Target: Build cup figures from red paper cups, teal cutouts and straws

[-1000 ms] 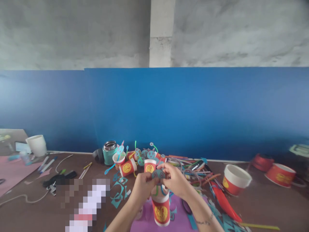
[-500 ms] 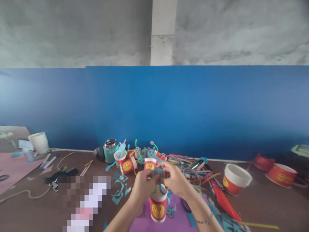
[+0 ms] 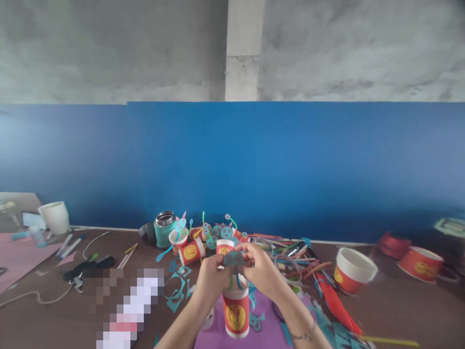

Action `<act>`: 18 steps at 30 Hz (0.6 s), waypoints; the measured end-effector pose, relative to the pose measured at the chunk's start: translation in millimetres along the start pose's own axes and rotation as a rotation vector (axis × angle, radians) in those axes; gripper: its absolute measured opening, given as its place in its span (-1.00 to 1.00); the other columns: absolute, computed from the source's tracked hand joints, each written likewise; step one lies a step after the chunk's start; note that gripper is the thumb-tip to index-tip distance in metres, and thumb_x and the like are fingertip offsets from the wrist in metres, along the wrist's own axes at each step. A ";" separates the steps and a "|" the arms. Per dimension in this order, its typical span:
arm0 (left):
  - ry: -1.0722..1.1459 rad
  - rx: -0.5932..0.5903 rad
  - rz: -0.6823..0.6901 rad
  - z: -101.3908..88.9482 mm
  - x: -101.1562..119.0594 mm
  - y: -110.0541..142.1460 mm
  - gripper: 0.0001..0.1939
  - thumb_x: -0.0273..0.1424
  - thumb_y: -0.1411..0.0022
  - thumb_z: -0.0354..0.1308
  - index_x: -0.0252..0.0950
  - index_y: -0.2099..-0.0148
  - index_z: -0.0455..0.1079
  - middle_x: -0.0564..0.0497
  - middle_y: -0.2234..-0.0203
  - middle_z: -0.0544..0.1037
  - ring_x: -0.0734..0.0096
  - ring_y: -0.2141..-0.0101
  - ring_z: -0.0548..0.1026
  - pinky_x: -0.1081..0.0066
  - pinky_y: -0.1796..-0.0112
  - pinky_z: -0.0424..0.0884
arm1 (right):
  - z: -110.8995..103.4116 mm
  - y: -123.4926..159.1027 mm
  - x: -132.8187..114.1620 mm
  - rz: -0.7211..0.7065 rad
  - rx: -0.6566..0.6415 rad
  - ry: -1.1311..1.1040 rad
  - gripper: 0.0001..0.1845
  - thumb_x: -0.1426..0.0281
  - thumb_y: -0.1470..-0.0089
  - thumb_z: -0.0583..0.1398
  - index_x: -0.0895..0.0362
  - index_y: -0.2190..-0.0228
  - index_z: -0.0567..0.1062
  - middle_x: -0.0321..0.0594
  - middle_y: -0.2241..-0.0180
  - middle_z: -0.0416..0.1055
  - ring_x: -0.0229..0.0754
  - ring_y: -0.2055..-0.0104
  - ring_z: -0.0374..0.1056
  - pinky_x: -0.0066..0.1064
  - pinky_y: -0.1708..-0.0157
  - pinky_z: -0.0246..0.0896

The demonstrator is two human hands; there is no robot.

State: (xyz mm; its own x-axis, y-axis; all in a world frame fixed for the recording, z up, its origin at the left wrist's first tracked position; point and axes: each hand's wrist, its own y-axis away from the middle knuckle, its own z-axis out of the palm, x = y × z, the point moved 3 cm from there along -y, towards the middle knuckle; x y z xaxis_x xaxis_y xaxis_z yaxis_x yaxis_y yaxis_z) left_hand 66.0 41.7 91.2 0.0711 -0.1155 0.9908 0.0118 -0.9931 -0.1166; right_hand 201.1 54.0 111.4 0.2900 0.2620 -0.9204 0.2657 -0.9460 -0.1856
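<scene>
Both of my hands meet above a red-and-white paper cup (image 3: 236, 315) that stands upright on a purple sheet (image 3: 214, 332). Between them is a round blue paper cutout with a drawn face (image 3: 233, 258). My left hand (image 3: 214, 277) pinches its left side, and my right hand (image 3: 262, 268) grips its right edge with the fingertips. Under the cutout, a green straw (image 3: 230, 282) and a blue straw (image 3: 239, 281) come down to the cup's mouth. Fingers partly hide where straws and cutout meet. Another paper cup (image 3: 224, 245) stands just behind.
Behind lie several decorated cups (image 3: 192, 251) with paper faces and a teal thermos (image 3: 165, 230). Blue paper scraps (image 3: 178, 286) litter the left side. Pens and straws (image 3: 298, 254) are heaped right, near a red pouch (image 3: 336, 303) and stacked cups (image 3: 355, 271).
My fingers have shifted on the cutout, so more of its drawn face shows. The whole view has moved slightly; the cup still stands on the purple sheet.
</scene>
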 end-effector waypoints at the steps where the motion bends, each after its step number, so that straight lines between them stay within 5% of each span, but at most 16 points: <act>1: -0.013 0.017 -0.012 -1.2 0.1 -0.2 -0.83 -0.36 0.16 0.20 -0.39 0.53 0.44 0.10 0.68 0.36 0.44 0.57 0.29 0.48 0.52 0.20 | 1.2 0.7 -1.5 0.000 -0.014 0.001 -0.68 0.55 0.27 0.14 0.15 0.34 0.42 -0.33 0.50 0.44 -0.33 0.57 0.24 -0.53 0.57 0.03; 6: 0.045 -0.024 -0.006 -3.8 -0.2 -2.1 -0.74 -0.26 0.18 0.25 -0.39 0.52 0.42 0.08 0.67 0.38 0.44 0.56 0.33 0.47 0.49 0.24 | 3.2 1.9 -7.4 -0.043 0.016 -0.016 -0.65 0.55 0.27 0.12 0.16 0.32 0.44 -0.34 0.53 0.43 -0.29 0.53 0.28 -0.52 0.53 0.07; 11: -0.002 0.024 -0.012 -7.2 -4.2 -4.4 -0.62 -0.09 0.06 0.16 -0.35 0.58 0.34 0.17 0.78 0.18 0.56 0.69 0.15 0.51 0.62 0.08 | 6.1 -0.6 -4.8 -0.027 0.064 -0.072 -0.66 0.54 0.29 0.11 0.16 0.33 0.41 -0.34 0.54 0.42 -0.29 0.55 0.28 -0.52 0.55 0.08; 18: -0.094 0.080 0.061 -9.8 -2.4 -3.4 -0.67 -0.19 0.06 0.18 -0.34 0.64 0.31 0.14 0.73 0.25 0.52 0.61 0.21 0.51 0.57 0.10 | 14.2 -0.6 -0.7 -0.009 0.029 -0.144 -0.72 0.52 0.28 0.15 0.15 0.38 0.39 -0.34 0.56 0.44 -0.30 0.58 0.28 -0.53 0.58 0.06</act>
State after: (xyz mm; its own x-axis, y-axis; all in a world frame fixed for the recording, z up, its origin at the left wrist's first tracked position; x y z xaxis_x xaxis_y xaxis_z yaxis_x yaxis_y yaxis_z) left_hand 56.0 45.1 89.9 0.1669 -0.1698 0.9712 0.0838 -0.9790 -0.1856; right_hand 187.6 51.7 107.2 0.1519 0.2426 -0.9581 0.2402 -0.9494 -0.2023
